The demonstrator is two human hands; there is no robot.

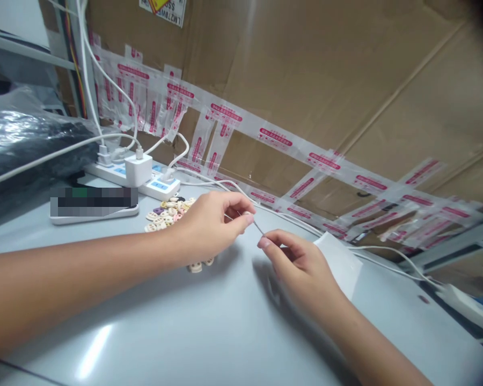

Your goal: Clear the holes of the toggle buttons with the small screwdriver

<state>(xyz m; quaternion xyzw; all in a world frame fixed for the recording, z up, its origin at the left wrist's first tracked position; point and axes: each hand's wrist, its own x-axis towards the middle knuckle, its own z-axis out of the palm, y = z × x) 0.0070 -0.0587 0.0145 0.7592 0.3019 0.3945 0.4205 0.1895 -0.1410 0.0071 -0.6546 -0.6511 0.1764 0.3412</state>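
Observation:
My left hand (217, 222) is closed in a pinch, thumb against forefinger, around a small pale bead (247, 214) that is mostly hidden by the fingertips. A thin dark cord (258, 227) runs from there to my right hand (295, 262), whose thumb and forefinger pinch it. Both hands are raised above the table, a short gap apart. Behind my left wrist lies a pile of small flat beads (167, 215) in cream, yellow, pink and purple, partly covered by the arm. A few cream beads with holes (195, 267) lie below that hand.
A white power strip (161, 187) with plugs and cables stands at the back left, behind a phone-like device (94, 220) with a blurred screen. Dark plastic-wrapped goods (32, 145) lie far left. A taped cardboard box (306, 80) walls off the back. White sheet (338, 262) lies right.

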